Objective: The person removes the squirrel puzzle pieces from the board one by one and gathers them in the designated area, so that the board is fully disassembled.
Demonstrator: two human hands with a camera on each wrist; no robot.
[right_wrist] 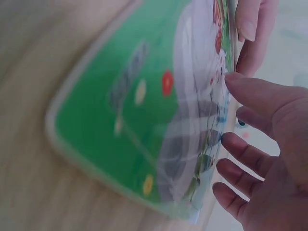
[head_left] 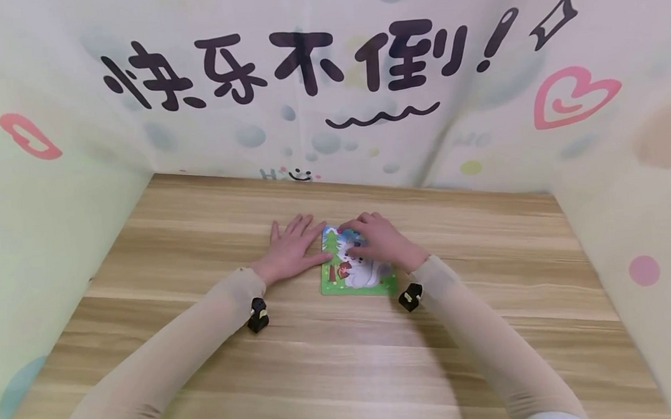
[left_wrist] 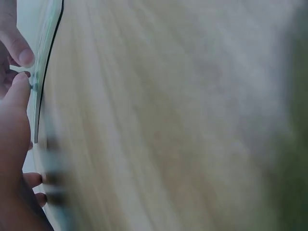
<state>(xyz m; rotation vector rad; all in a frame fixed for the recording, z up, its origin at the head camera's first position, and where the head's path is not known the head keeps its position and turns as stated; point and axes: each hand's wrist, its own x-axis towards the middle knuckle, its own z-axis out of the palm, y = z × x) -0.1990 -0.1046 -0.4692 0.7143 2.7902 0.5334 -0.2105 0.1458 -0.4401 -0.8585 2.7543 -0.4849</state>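
Note:
A small rectangular picture board (head_left: 358, 283), green-bordered with a white cartoon animal and a tree, lies on the wooden table. Thin curved seams like a jigsaw puzzle's show near its far side in the right wrist view. My left hand (head_left: 292, 249) rests spread at the board's left edge, its thumb (left_wrist: 18, 91) touching that edge. Over the upper right of the board, my right hand (head_left: 384, 240) arches with fingers apart, and its thumb (right_wrist: 250, 91) and fingertips touch the surface. That hand covers part of the picture. Nothing gripped shows in either hand.
The wood-grain table (head_left: 320, 372) is bounded at the back by a printed cloth wall (head_left: 197, 140) with black characters. Further cloth walls stand left and right. A small black wrist device (head_left: 258, 314) sits on the left sleeve, another (head_left: 410, 297) on the right.

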